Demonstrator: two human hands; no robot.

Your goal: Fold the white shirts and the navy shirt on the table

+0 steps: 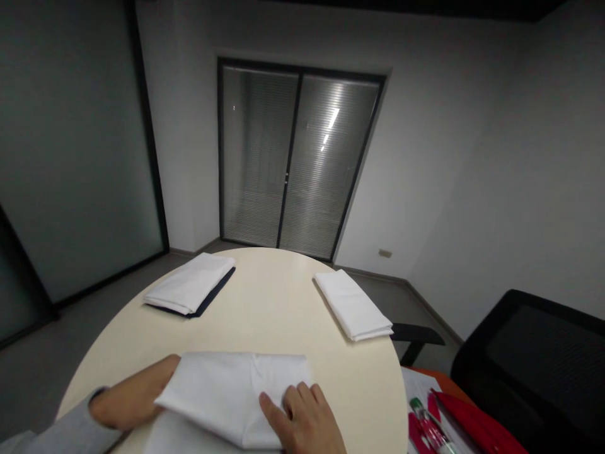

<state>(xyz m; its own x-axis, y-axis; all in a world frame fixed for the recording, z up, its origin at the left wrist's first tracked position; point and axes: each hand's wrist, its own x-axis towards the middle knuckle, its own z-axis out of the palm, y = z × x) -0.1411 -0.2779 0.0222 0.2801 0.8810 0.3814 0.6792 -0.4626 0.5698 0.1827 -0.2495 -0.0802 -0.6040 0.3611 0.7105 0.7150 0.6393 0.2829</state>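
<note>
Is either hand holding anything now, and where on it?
The left hand is under the left edge of the near white cloth, fingers hidden, so its grip can't be told. The right hand touches its right part from above; pinch unclear.

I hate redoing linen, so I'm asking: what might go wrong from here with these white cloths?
The wrinkle in the cloth near the right hand might get pressed in. The left hand, partly hidden by that cloth, could drag it askew. The folded cloth on the right reaches the table's edge; a knock might tip it off.
</note>
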